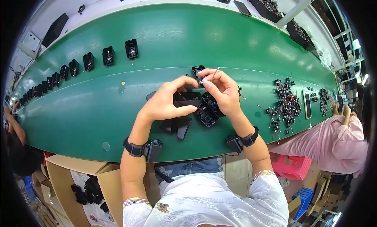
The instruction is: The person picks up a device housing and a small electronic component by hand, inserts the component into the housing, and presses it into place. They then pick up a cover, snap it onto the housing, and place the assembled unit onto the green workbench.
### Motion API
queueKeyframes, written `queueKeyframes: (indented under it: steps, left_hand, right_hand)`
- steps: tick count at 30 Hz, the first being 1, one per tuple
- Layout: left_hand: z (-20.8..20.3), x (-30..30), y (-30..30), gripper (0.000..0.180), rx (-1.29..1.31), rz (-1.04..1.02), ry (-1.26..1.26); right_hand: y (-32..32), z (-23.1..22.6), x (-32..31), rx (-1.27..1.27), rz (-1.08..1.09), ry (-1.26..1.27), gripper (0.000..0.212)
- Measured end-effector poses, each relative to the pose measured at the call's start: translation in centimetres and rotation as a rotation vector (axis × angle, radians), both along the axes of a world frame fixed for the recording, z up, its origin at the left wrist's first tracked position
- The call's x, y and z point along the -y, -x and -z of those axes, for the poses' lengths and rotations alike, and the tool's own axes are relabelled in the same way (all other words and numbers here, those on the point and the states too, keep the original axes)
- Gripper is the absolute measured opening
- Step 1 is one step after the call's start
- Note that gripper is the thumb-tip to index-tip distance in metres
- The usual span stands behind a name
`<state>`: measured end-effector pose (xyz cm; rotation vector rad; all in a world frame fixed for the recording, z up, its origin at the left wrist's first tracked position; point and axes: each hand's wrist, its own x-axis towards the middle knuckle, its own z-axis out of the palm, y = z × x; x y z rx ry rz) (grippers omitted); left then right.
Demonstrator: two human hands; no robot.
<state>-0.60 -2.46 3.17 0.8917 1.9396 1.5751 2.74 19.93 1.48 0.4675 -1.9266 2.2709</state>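
Note:
My right hand (223,92) pinches a small wired part (201,81) between thumb and fingers, and its thin red and white wire (215,73) sticks up past the fingertips. Facing it, my left hand (163,102) has thumb and index finger spread wide, the fingertips close to the part; whether they touch it I cannot tell. Under and between the hands lies a loose pile of black plastic housings (207,116), partly hidden by my fingers. Just beyond the fingertips sits another black housing (198,69).
Black housings (108,56) with wires form a curved row on the green table (165,34), running left. A heap of wired parts (287,103) and a phone (307,104) lie right. People sit at both sides. A cardboard box (74,166) stands below left, beside a pink stool (292,167) opposite.

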Motion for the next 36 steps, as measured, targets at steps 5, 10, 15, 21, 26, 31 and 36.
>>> queueKeyframes:
  steps: [5, 10, 15, 21, 26, 31, 36]
  left_hand:
    - [1.0, -0.5, -0.2, 0.071, -0.113, -0.210, -0.190]
    - [1.2, -0.5, -0.1, 0.069, -0.088, -0.219, -0.231]
    - [0.7, -0.2, -0.1, 0.064, -0.172, -0.187, -0.153]
    - [0.3, -0.8, -0.4, 0.067, -0.315, -0.248, -0.113]
    - [0.6, -1.2, -0.5, 0.072, -0.405, -0.203, -0.075]
    - [0.8, -1.3, -0.3, 0.070, -0.321, -0.193, -0.104]
    - [1.7, -1.3, 0.0, 0.072, -0.296, -0.155, -0.175]
  right_hand:
    - [-0.4, 0.6, -0.7, -0.120, 0.044, -0.026, 0.006]
    - [-1.0, 0.2, -1.6, -0.269, 0.114, -0.314, 0.013]
    - [-1.4, -0.8, -1.9, -0.389, 0.177, -0.467, 0.016]
    - [-1.7, -1.3, -1.3, -0.438, 0.189, -0.539, 0.012]
    - [-2.0, -1.0, -1.3, -0.375, 0.170, -0.541, 0.010]
    - [-2.1, -0.9, -1.1, -0.409, 0.181, -0.551, 0.011]
    - [-1.7, -0.5, -1.3, -0.461, 0.200, -0.538, 0.012]
